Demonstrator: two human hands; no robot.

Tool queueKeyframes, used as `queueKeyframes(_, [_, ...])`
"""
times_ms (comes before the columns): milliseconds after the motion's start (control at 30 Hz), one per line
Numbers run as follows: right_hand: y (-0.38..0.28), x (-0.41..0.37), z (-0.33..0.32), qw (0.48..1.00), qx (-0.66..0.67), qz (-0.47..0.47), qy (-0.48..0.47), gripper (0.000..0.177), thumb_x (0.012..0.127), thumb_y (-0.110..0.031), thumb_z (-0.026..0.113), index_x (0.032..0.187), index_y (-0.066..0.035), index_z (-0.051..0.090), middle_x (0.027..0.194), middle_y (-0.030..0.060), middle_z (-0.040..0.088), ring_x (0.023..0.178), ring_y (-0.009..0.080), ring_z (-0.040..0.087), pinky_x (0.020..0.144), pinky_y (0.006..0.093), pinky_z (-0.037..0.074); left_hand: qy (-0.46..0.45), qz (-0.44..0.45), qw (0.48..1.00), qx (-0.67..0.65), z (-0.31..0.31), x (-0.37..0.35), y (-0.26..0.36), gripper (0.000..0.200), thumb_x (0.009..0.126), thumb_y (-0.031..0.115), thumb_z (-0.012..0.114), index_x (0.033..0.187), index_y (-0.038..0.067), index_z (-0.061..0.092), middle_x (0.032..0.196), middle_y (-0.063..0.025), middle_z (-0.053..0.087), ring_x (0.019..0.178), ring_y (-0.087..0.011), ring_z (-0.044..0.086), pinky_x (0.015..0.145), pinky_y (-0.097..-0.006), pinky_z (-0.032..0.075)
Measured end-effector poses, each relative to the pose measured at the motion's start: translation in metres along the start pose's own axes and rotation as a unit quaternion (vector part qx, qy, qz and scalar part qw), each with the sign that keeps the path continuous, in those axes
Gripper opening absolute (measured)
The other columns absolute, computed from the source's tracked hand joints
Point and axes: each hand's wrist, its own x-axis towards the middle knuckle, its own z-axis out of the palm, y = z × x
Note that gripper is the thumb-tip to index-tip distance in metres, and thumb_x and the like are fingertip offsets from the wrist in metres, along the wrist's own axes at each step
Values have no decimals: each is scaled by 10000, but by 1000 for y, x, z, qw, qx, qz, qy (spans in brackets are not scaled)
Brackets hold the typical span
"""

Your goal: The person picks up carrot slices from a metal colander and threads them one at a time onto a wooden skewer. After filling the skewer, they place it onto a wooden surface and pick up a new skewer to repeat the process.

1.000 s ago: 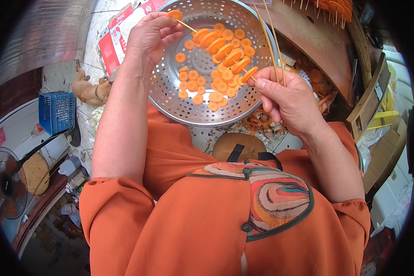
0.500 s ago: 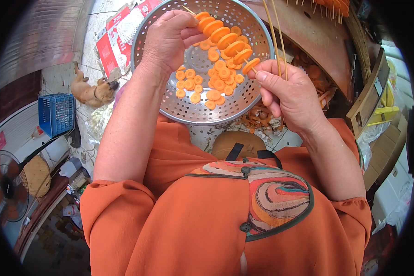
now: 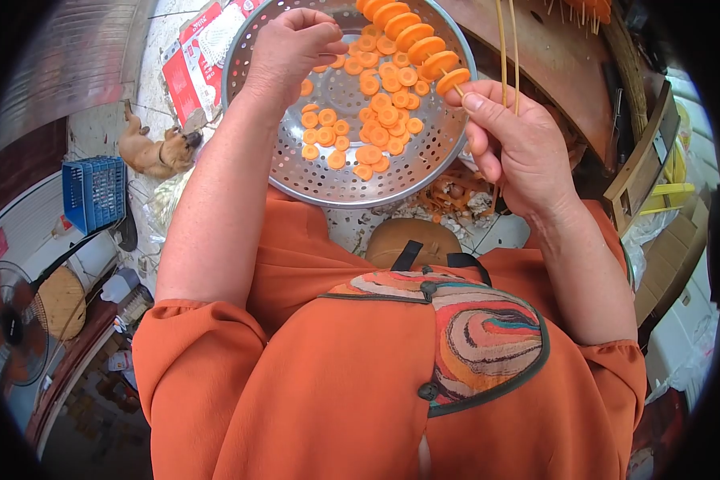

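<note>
Skewer (image 3: 459,90) of carrot slices (image 3: 414,36), at the upper centre of the frame over the perforated colander (image 3: 346,192), is best steadied by its near end, where the right hand (image 3: 516,136) pinches it (two more sticks (image 3: 503,40) stand between the same fingers). The left hand (image 3: 290,52) is loosely curled, and whether its fingertips close on anything cannot be told; piercing each slice squarely should prevent splitting.
</note>
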Motion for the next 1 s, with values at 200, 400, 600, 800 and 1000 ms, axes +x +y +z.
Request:
queueKeyframes(200, [-1,-1,2,1000,6,13,1,182,938,-202,566,953,-22,589,605,-18,545,407,23,413,376,161,327,-75,53,903,419,33,-4,-48,181,818,142,642,996,106,645,877,-56,648,852,-226,658,753,-345,524])
queueKeyframes(400, [-3,-3,-2,1000,10,14,3,179,932,-203,576,950,-25,586,606,-13,549,407,25,415,377,164,328,-88,52,802,588,44,-11,-57,158,770,148,650,923,112,642,900,-93,623,897,-269,622,772,-390,503])
queueKeyframes(600, [-5,-6,-6,1000,17,11,5,178,927,-202,581,951,-26,591,607,-13,551,407,29,421,377,166,327,-114,-13,882,457,41,5,-50,214,739,201,682,905,75,632,1022,-117,600,895,-281,624,777,-391,505])
queueKeyframes(800, [-8,-9,-9,1000,17,1,4,189,928,-206,574,956,-20,590,615,-11,554,415,28,426,385,165,333,-99,242,825,502,71,-15,-59,146,719,135,680,836,61,635,839,-116,642,879,-270,630,753,-385,504])
queueKeyframes(1000, [-12,-12,-7,1000,8,-3,16,194,936,-198,561,981,-14,602,608,-19,546,403,22,407,384,155,314,-264,-9,727,634,36,-4,-51,98,728,69,608,824,79,628,867,-98,654,847,-272,635,716,-401,500])
